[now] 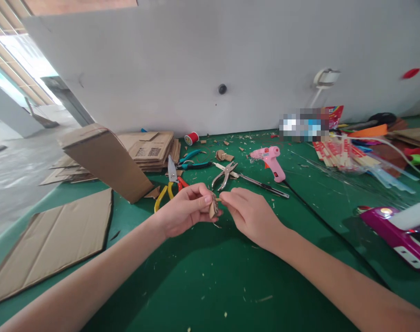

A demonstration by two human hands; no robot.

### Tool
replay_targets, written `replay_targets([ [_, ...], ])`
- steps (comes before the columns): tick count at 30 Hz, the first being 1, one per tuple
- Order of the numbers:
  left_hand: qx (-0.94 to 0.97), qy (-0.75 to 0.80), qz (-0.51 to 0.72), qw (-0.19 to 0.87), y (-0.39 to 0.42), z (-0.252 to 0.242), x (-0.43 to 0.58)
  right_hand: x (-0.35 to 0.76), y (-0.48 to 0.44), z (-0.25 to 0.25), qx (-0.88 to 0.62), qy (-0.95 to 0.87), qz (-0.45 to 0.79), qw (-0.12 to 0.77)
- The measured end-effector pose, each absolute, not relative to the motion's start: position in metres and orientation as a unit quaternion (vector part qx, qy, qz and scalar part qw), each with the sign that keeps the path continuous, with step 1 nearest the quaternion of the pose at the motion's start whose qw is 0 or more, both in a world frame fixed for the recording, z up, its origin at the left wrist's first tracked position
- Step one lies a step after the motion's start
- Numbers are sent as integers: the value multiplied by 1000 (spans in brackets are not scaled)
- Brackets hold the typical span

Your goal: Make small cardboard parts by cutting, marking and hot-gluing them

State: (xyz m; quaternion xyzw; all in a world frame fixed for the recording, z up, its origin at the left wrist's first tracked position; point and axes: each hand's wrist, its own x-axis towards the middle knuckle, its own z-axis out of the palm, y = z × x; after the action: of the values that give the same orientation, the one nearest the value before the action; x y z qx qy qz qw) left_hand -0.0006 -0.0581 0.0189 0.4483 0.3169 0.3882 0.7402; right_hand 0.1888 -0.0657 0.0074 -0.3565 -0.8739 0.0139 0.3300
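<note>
A small folded piece of brown cardboard is pinched between the thumb and fingers of my left hand, near the middle of the view. My right hand is just to its right, fingers pressed together on the end of a thin light-brown stick that meets the cardboard. Behind the hands lie a metal hole punch and a silver craft knife. Scissors with yellow and red handles rest beyond my left hand, partly hidden by it.
Stacked cardboard, a leaning cardboard box and a flat sheet occupy the left. Teal pliers and red thread lie behind. A pink glue gun trails its cord rightward, near a magenta device and wrapped sticks.
</note>
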Motion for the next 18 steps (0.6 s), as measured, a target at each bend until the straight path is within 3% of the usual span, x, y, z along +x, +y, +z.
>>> replay_targets([
  [4,462,301,360,753,-56,18,-6,188,-70,9,-329,-887,72,317],
  [18,584,326,300,680,-49,19,-11,190,-62,11,-332,-715,571,229],
])
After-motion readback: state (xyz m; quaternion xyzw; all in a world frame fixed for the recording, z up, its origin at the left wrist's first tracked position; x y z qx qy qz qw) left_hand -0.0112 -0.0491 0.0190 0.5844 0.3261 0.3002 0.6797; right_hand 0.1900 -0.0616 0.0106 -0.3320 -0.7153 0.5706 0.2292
